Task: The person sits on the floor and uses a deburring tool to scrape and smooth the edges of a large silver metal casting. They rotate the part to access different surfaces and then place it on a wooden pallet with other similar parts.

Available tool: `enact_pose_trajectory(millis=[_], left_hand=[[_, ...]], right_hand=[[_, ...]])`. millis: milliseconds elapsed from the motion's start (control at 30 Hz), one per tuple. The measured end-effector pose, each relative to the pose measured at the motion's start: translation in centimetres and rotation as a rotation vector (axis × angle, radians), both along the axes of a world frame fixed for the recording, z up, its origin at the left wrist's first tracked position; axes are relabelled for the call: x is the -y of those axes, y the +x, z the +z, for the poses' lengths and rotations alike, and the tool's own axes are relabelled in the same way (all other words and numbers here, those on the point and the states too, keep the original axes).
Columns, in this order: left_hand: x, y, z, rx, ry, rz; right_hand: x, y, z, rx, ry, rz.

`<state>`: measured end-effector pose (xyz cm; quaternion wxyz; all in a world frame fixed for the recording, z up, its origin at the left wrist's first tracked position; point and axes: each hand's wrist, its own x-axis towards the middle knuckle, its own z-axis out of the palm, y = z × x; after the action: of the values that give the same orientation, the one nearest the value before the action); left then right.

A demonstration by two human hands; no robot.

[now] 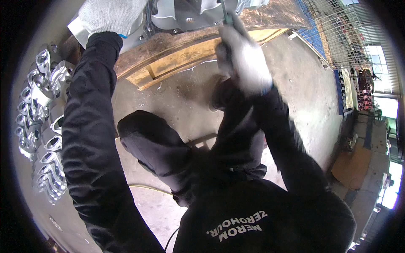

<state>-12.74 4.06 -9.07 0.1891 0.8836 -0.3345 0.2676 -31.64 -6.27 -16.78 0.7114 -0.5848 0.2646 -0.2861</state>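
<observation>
Probably metalworking workshop: stacked aluminium castings [42,126]

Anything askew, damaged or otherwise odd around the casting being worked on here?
Nothing clearly wrong. The left hand steadies the grey metal casting on a worn wooden bench, and the right hand, blurred, grips a thin tool. Pale metal shavings lie on the concrete floor. Finished castings are heaped at left.

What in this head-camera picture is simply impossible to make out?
- Metal casting: cut off by the top edge, so its whole shape is unknown.
- Slim tool in the right hand: blurred by motion, tip unclear.
- Left hand: its grip is hidden by the glove and the edge.
- Stacked castings: bent at the fisheye rim.
</observation>
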Motion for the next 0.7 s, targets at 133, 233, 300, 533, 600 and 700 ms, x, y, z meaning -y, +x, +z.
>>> enact_pose_trajectory(millis=[133, 233, 300, 533, 600, 700], left_hand=[[0.8, -0.4, 0.0, -0.034, 0.046, -0.015], [-0.2, 0.7, 0.8, -0.078, 0.141, 0.007], [-0.7, -0.5, 1.5, -0.079, 0.131, -0.071], [0.7, -0.4, 0.2, 0.102, 0.052, 0.011], [1.1, 0.2, -0.1, 0.209, 0.07, 0.019], [0.3, 1.5, 0.0, 0.181, 0.096, 0.07]], right_hand=[[0.4, 0.2, 0.2, -0.113, -0.076, -0.06], [0.6, 0.8, 1.3, -0.078, 0.066, 0.033], [-1.9, -1.2, 0.1, -0.124, 0.073, -0.088], [-1.1, -1.2, 0.7, -0.171, -0.036, -0.129], [-1.6, -1.8, -0.5, -0.085, 0.039, -0.077], [1.3, 3.0, 1.0, -0.024, 0.057, 0.028]])
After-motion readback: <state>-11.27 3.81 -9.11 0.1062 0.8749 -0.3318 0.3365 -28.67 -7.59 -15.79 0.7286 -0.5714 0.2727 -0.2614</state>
